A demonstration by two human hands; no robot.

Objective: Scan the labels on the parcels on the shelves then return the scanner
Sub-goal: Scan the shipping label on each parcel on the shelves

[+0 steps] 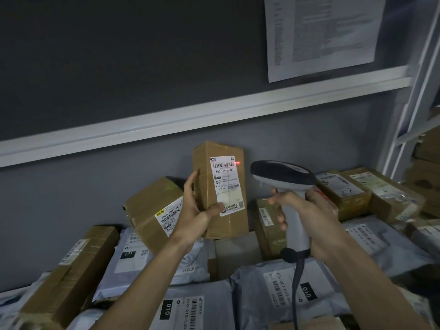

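Holding the upright cardboard parcel (220, 189) steady on the shelf pile, the left hand (197, 210) grips its lower edge, thumb on the label (227, 184). The right hand (307, 210) is curled round the scanner (285, 179) handle. The red beam dot (238, 162) sits just right of the top barcode; I'd swing the scanner slightly left so the line crosses it squarely

The upright parcel (220, 189) stands at centre, behind the flat parcels (197, 303) at six o'clock. The left hand (196, 211) sits at its eight o'clock, the scanner (285, 186) at three o'clock. A tilted box (152, 206) leans at nine o'clock; a sheet (321, 34) hangs at one o'clock.
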